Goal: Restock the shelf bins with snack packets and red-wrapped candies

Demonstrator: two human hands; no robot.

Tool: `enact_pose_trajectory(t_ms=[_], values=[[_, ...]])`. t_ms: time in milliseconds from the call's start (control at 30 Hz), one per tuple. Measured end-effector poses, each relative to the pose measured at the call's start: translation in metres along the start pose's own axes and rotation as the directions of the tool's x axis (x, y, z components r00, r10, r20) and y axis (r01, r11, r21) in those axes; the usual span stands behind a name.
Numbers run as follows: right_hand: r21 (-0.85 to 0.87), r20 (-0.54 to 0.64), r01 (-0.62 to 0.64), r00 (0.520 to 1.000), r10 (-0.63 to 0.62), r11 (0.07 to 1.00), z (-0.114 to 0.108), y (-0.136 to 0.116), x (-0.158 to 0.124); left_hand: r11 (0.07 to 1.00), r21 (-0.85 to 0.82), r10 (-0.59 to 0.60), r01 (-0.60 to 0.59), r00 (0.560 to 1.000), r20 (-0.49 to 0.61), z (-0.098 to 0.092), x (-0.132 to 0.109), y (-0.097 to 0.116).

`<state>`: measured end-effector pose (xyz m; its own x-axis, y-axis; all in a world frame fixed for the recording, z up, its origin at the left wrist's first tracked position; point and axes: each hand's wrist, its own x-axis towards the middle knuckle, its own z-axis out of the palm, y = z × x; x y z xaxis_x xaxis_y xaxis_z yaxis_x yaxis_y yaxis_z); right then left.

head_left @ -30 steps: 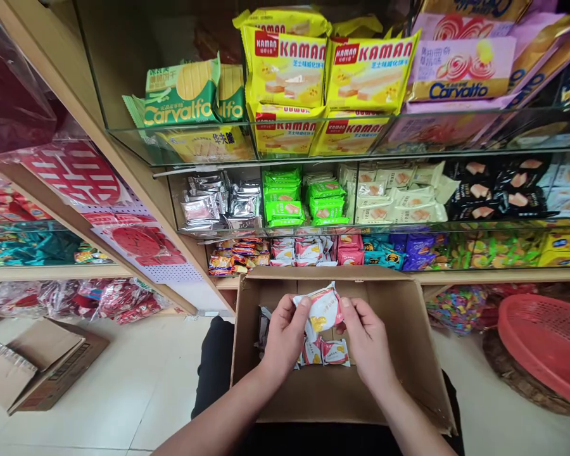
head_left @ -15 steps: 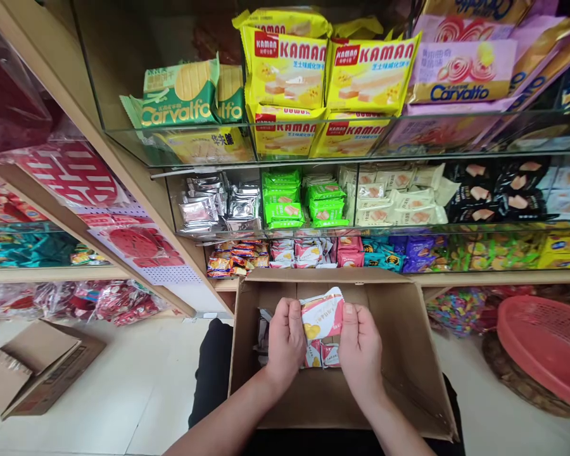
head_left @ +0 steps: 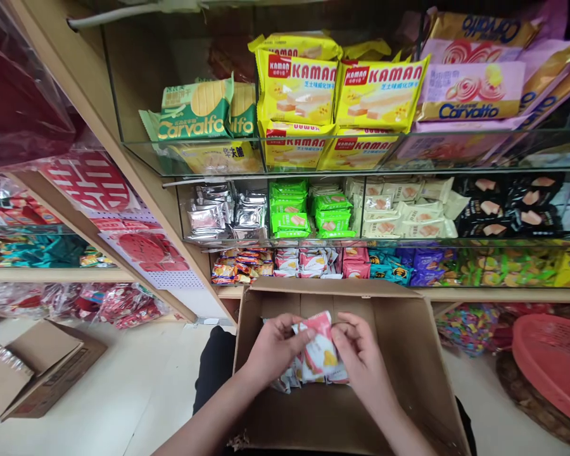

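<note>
A small white-and-pink snack packet point(head_left: 320, 348) is held up over an open cardboard box point(head_left: 403, 342), slightly blurred. My left hand point(head_left: 279, 347) pinches it at its left side, thumb across the front. At the packet's right edge, the curled fingers and thumb of my right hand point(head_left: 360, 351) close on it, though the exact contact is partly hidden. Beneath the hands, several similar packets point(head_left: 287, 380) lie inside the box, partly covered by my hands and the held packet.
Glass-fronted shelves ahead hold yellow wafer packs point(head_left: 299, 85), green packets point(head_left: 289, 221) and white-and-pink packets point(head_left: 312, 261). Another cardboard box point(head_left: 47, 367) stands on the floor at left. A red plastic basket point(head_left: 551, 361) rests at right. My dark-clothed leg point(head_left: 213, 361) flanks the box.
The packet has been turned and its pink part now faces up. My hands have shifted from gripping both ends firmly to a looser fingertip hold. The view has tilted slightly upward.
</note>
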<state>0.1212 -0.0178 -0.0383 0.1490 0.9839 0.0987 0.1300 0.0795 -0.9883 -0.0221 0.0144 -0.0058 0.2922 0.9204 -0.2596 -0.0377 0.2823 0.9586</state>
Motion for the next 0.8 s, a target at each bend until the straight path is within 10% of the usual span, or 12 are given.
enact_pose_trajectory(t_ms=[67, 167, 567, 633, 733, 800], values=[[0.209, -0.044, -0.097, 0.993, 0.108, 0.973, 0.005, 0.002, -0.003, 0.987, -0.161, -0.005, -0.024, 0.985, -0.175, 0.004, 0.005, -0.003], [0.350, -0.015, -0.232, 0.967, 0.253, 0.908, 0.008, 0.002, -0.005, 0.959, -0.280, -0.089, 0.041, 0.983, -0.161, 0.007, 0.008, -0.003], [0.149, 0.084, -0.147, 0.987, 0.136, 0.978, 0.003, -0.004, 0.007, 0.977, 0.177, 0.154, -0.122, 0.972, -0.179, -0.004, 0.020, -0.006], [0.206, 0.034, -0.172, 0.985, 0.169, 0.963, -0.006, -0.008, 0.028, 0.878, 0.406, 0.341, -0.255, 0.927, -0.154, -0.019, 0.023, 0.009], [0.391, 0.004, -0.268, 0.957, 0.290, 0.880, -0.017, -0.018, 0.073, 0.483, 0.802, 0.579, -0.352, 0.815, 0.009, -0.047, 0.038, 0.034], [0.473, 0.063, -0.403, 0.902, 0.426, 0.784, -0.015, -0.022, 0.105, 0.303, 0.910, 0.522, -0.284, 0.848, 0.091, -0.062, 0.053, 0.042]])
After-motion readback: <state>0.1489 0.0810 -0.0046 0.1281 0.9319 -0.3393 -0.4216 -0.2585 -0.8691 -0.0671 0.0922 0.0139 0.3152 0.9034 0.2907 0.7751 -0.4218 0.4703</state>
